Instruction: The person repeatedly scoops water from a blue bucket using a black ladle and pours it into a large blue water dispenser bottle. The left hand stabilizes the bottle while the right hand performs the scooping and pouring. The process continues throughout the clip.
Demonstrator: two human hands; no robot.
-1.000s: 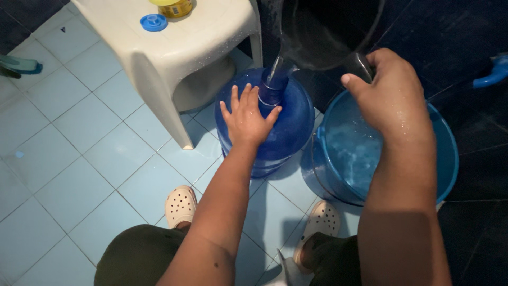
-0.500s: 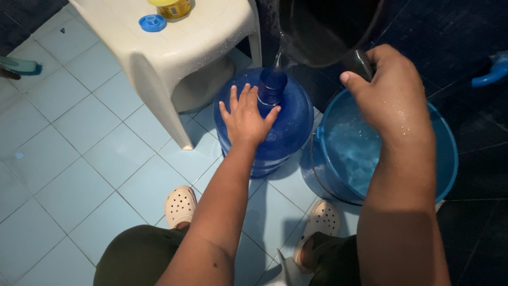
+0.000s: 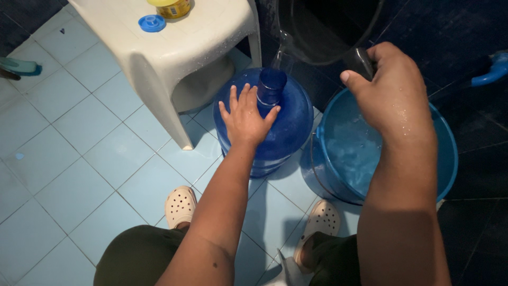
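A large blue water jug (image 3: 288,119) stands upright on the tiled floor, its open neck (image 3: 272,85) facing up. My left hand (image 3: 245,117) lies flat on the jug's shoulder, fingers spread beside the neck. My right hand (image 3: 389,90) grips the handle of a clear plastic pitcher (image 3: 317,32) held tilted above the neck. The pitcher looks nearly empty; no stream shows at its spout. A blue bucket (image 3: 447,159) of water sits under my right forearm.
A cream plastic stool (image 3: 164,47) stands left of the jug, with a blue cap (image 3: 152,23) and a yellow tin (image 3: 172,7) on top. My feet in pale clogs (image 3: 181,205) rest on light blue tiles. A dark tiled wall is at right.
The stream of water from the pitcher into the jug's neck has stopped. The pitcher has lifted slightly and emptied. My left hand has stayed on the jug.
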